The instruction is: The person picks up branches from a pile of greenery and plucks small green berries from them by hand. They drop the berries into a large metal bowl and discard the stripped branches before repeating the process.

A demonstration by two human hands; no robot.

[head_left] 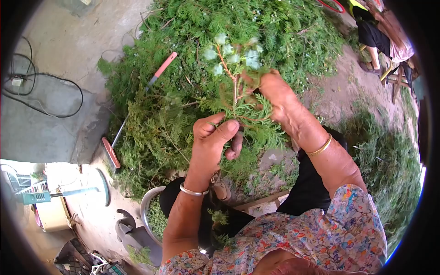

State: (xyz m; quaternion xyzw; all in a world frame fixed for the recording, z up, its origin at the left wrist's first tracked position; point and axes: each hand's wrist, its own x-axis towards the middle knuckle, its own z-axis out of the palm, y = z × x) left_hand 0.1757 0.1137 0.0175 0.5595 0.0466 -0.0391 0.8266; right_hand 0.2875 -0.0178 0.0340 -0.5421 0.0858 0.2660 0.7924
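Observation:
An evergreen sprig point(235, 94) with scale-like leaves and a reddish stem stands upright in front of me. Pale blue-green cones point(233, 58) cluster at its top, somewhat blurred. My left hand point(214, 135) pinches its lower end between thumb and fingers. Just to the right of the stem, my right hand point(276, 94) has its fingers curled in toward the sprig below the cones. Its fingertips are blurred and partly behind the greenery, so what they grip is hidden.
A large heap of cut evergreen branches point(279, 32) lies ahead, with a pink-handled brush point(160, 71) on its left side. A round metal-rimmed container point(145, 201) of green bits sits by my leg. A fan point(98, 188) stands left; another person point(382, 36) sits far right.

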